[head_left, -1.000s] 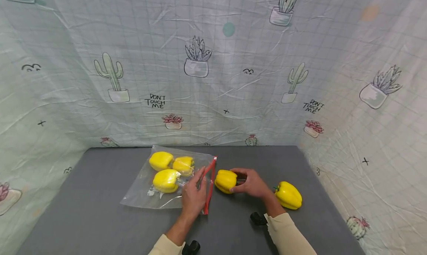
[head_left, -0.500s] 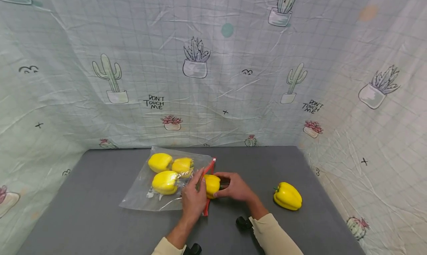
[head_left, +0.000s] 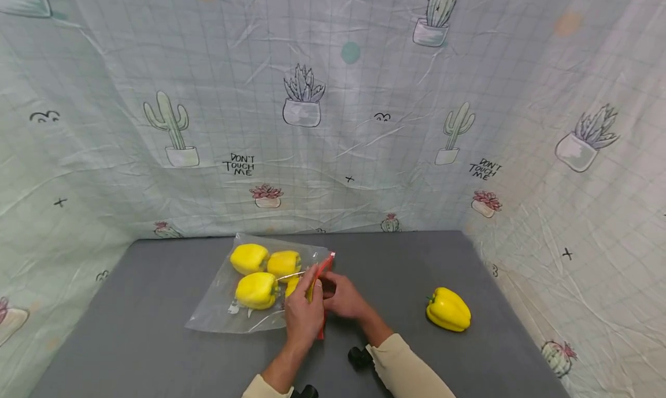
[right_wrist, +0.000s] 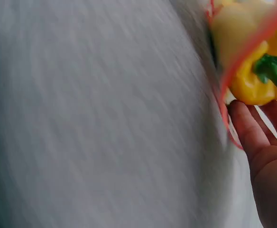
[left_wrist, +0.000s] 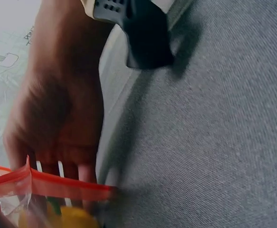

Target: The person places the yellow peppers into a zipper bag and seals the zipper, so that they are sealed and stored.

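Note:
A clear zip bag (head_left: 215,311) with a red zip edge (head_left: 326,264) lies on the table, with several yellow bell peppers, such as this bell pepper (head_left: 257,290), inside. My left hand (head_left: 304,314) pinches the bag's mouth at the red edge, lifting it. My right hand (head_left: 344,297) holds another yellow bell pepper (right_wrist: 254,85) by its stem end, fingers spread around it and reaching in past the red edge. In the right wrist view its green stem (right_wrist: 271,69) points toward the palm. The head view shows this pepper mostly hidden behind the left hand.
One loose yellow bell pepper (head_left: 448,309) lies on the grey table (head_left: 395,259) to the right. A cactus-print cloth (head_left: 333,155) hangs behind the table and along both sides. A black wrist camera (head_left: 359,357) sits at the right cuff.
My right hand has moved left with the bell pepper, from beside the bag to inside its mouth. The left hand has stayed at the red edge.

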Motion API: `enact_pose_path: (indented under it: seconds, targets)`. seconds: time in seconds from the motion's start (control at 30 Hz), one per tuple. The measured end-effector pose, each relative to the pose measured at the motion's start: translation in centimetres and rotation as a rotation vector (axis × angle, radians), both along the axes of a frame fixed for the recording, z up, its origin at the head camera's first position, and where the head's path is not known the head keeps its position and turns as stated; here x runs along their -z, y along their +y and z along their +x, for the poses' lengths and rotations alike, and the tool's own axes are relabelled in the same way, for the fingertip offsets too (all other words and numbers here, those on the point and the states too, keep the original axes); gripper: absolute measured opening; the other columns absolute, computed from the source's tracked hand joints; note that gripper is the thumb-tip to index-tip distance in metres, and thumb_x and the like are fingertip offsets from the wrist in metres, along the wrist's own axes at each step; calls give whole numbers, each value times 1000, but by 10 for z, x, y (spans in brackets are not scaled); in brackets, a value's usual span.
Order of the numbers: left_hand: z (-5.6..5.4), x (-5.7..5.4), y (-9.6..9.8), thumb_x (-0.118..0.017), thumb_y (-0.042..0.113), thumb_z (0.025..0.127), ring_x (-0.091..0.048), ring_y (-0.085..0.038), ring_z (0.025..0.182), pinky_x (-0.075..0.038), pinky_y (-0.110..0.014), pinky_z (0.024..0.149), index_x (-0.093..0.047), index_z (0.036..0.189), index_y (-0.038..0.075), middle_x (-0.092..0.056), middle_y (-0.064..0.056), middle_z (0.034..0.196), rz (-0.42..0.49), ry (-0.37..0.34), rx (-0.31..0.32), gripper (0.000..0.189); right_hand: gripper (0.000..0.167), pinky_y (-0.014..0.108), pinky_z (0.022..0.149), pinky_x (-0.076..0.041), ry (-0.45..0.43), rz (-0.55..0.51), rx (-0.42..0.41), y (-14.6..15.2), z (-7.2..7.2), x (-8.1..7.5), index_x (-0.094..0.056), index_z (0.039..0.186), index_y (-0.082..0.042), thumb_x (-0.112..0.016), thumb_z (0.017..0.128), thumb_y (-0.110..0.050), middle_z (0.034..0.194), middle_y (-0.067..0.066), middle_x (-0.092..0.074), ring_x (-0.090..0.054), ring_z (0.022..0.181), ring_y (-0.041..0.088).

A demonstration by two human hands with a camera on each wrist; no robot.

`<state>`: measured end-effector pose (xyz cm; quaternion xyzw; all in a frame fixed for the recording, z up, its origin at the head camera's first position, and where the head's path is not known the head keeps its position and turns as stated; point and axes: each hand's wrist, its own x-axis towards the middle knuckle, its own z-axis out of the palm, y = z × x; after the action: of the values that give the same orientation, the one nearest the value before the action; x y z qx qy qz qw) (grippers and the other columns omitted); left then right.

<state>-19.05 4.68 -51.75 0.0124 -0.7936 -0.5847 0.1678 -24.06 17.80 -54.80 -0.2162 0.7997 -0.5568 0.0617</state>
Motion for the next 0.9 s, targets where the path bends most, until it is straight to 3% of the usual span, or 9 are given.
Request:
enact_pose_path:
  seconds: [0.13,0.27,0.37,0.47,0.57,0.73,0.9]
  targets:
    - [1,-2,0,-65,12,101,-64,-31,134,-53,-53,108,-67,141,13,-67,-8,144,31,2,5,40,50,23,93,-57,80,51,76,-14,0,6,-59,141,5,-68,92,-1,126,21,-72,-68,103,19]
    - [2,-4,1,-65,11,101,-64,-29,134,-53,-52,108,-67,140,13,-67,-6,144,58,9,6,40,36,26,88,-57,166,116,119,-21,0,6,-66,131,5,-65,98,-9,113,17,-76,-65,91,17]
    - [2,-4,1,-66,9,101,-65,-29,134,-53,-50,108,-67,140,11,-69,-6,142,85,25,7,39,30,29,88,-59,215,134,81,-23,0,5,-70,124,5,-65,98,-11,106,17,-77,-68,87,20]
    - [1,-5,-1,-66,8,100,-66,-29,132,-53,-49,107,-68,139,9,-70,-6,139,113,42,-4,39,33,32,94,-60,275,166,20,-24,0,4,-68,126,6,-66,97,-10,110,19,-76,-71,93,25]
    - [2,-6,-2,-67,7,99,-67,-29,131,-54,-47,106,-68,138,8,-71,-7,138,141,42,-13,39,37,33,97,-59,267,164,-1,-25,0,5,-66,128,5,-68,96,-11,115,20,-74,-70,99,27]
    - [4,-7,-4,-67,7,99,-66,-29,132,-52,-47,108,-68,139,7,-70,-8,139,145,30,-5,39,34,30,93,-58,176,127,50,-28,1,8,-67,124,5,-69,95,-12,111,19,-75,-70,95,24]
    - [6,-5,-3,-67,5,98,-66,-28,132,-52,-47,109,-68,137,6,-70,-8,139,144,30,-15,39,41,27,89,-59,274,172,20,-30,3,9,-67,124,7,-72,88,-11,106,20,-76,-69,89,22]
